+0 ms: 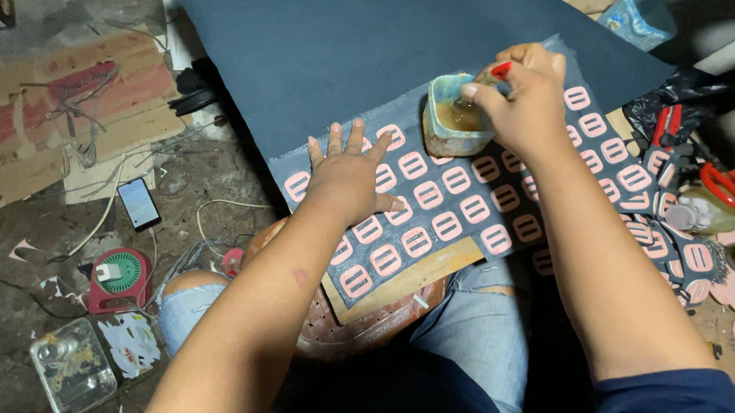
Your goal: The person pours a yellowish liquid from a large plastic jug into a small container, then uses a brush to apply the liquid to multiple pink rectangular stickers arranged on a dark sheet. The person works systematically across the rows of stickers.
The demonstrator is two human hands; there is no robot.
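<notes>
Dark sheet (pixel 466 195) studded with pink buckle-shaped cutouts (pixel 430 195), lying across a wooden board (pixel 424 272) on the lap, running from the board's near-left corner out past its far-right edge. Roughly thirty pink pieces visible on this sheet, in about four slanting rows; exact count hidden under hands and forearm. Left hand (pixel 348 179) pressed flat near the sheet's far-left corner, fingers spread wide, holding nothing. Right hand (pixel 525 92) closed narrowly around one red-handled tool (pixel 500 70), tip dipped into one small tub of brownish glue (pixel 452 116) resting at the sheet's far edge. One larger plain dark sheet (pixel 393 40) spread beyond. At the right edge: a second strip of pink pieces (pixel 675 243), one red pair of scissors (pixel 734 186), one bottle (pixel 697 213). On the floor to the left: one phone (pixel 139 202), one red round gadget (pixel 119 278), one clear square container (pixel 70 366).
</notes>
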